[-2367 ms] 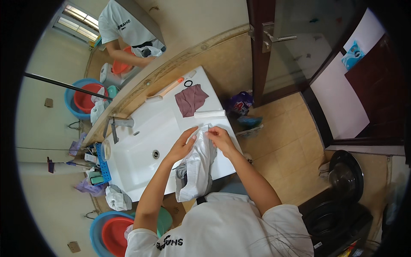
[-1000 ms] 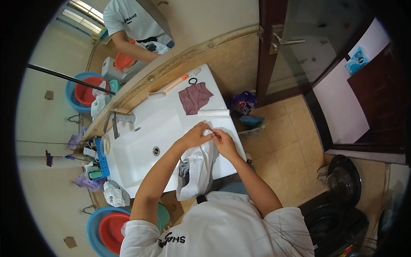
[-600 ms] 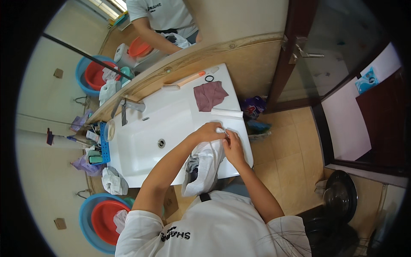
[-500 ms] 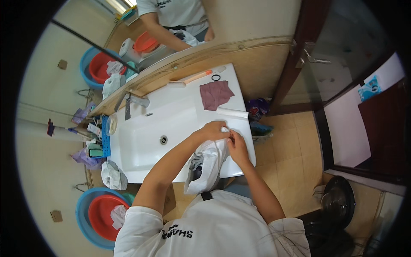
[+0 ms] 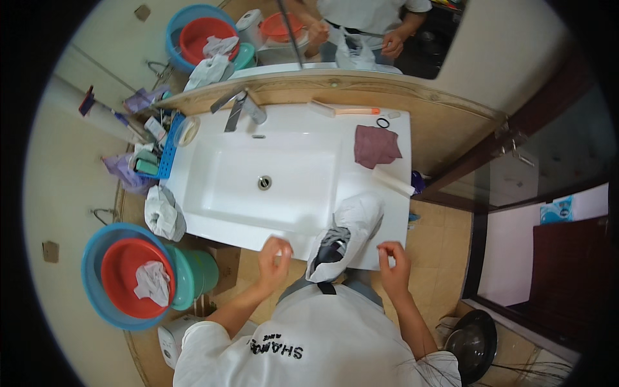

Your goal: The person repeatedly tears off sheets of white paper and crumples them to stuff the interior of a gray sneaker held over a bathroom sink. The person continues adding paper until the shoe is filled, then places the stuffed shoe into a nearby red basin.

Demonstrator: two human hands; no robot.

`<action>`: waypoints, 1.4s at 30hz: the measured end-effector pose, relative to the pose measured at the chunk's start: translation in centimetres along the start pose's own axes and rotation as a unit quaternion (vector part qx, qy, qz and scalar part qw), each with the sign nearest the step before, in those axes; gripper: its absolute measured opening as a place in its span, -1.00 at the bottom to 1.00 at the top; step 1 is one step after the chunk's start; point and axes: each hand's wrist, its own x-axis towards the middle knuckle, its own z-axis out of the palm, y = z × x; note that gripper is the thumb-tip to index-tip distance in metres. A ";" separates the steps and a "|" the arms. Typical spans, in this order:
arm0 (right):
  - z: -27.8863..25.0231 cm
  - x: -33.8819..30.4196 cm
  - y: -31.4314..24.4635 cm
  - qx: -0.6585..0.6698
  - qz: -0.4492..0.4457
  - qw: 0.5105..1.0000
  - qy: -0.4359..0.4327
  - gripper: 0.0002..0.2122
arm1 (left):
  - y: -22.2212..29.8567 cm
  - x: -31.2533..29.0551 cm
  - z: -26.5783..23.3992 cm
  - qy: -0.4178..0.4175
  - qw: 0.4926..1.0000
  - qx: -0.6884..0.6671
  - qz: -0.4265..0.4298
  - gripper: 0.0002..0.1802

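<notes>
A shoe (image 5: 361, 213) with grey laces and a dark opening lies on the front right of the white washbasin counter (image 5: 258, 244), its toe pointing to the far right. A white, tissue-like layer covers much of it, and its heel end reaches over the front edge close to my waist. My left hand (image 5: 275, 258) hovers left of the shoe, empty, its fingers loosely bent and thumb apart. To the right of the shoe, my right hand (image 5: 393, 264) is also empty with loosely curled fingers. Neither hand touches the shoe.
On the right counter lie a purple-brown cloth (image 5: 377, 146), a white strip (image 5: 393, 182), a black ring (image 5: 383, 122) and an orange-handled brush (image 5: 348, 111). A faucet (image 5: 248, 109) stands behind the basin. At left are a blue basket (image 5: 169, 155), a white bundle (image 5: 162, 213) and stacked basins (image 5: 97, 290).
Both hands have let go of the white covering at the shoe's toe and drawn back toward me, moving apart to either side. The view has turned and shifted.
</notes>
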 end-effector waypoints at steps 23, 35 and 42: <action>4.4 -1.2 -6.8 -0.345 -0.211 0.844 -0.352 -0.72 | -0.4 -0.8 1.1 -0.210 0.914 0.149 0.313 -0.60; 4.5 0.6 -6.3 -0.400 -0.134 0.804 -0.420 -0.76 | 1.5 1.7 0.8 -0.365 0.878 0.176 0.256 -0.62; 1.3 0.8 -6.9 -0.214 -0.111 0.923 -0.298 -0.60 | 2.0 3.2 0.7 -0.118 0.990 0.007 0.083 -0.36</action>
